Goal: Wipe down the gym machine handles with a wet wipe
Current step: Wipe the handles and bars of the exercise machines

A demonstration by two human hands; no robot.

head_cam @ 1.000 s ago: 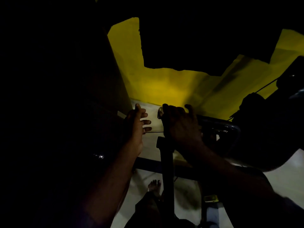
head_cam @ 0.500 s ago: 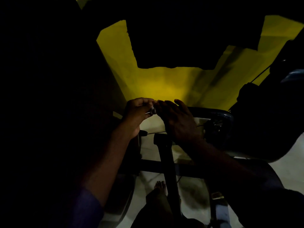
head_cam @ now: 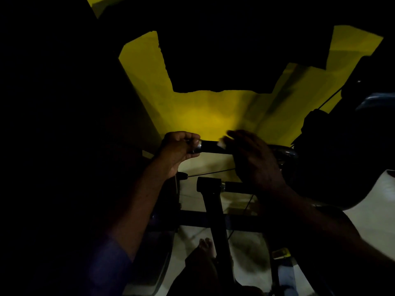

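The left hand (head_cam: pixel 179 148), at the centre of the frame, had its fingers and thumb curled round the left end of a short round handle (head_cam: pixel 210 147), gripping it at a shiny metal collar. The handle itself was a smooth, matte black cylinder lying level across the middle of the picture. The right hand (head_cam: pixel 254 161) lay over the handle's right end with its back to the camera and its fingers reaching up and left; they were blurred, so I cannot tell whether they were wrapped round the bar or only laid on it. A small pale scrap, probably the wet wipe (head_cam: pixel 222 144), showed at those fingertips against the handle.

Just below, a second black bar (head_cam: pixel 237 186) with a metal ring jutted right from a thick, dark, squared post (head_cam: pixel 214 212) that ran down to the lower centre. A thin dark cable (head_cam: pixel 209 173) crossed between the two bars. A purple sleeve (head_cam: pixel 106 263) covered the left forearm at lower left. A bare foot (head_cam: pixel 205 244) rested on the pale, glossy floor (head_cam: pixel 374 221) beside the post. Behind everything rose a flat yellow wall (head_cam: pixel 213 116), cut by large black angular shapes too dark to make out.
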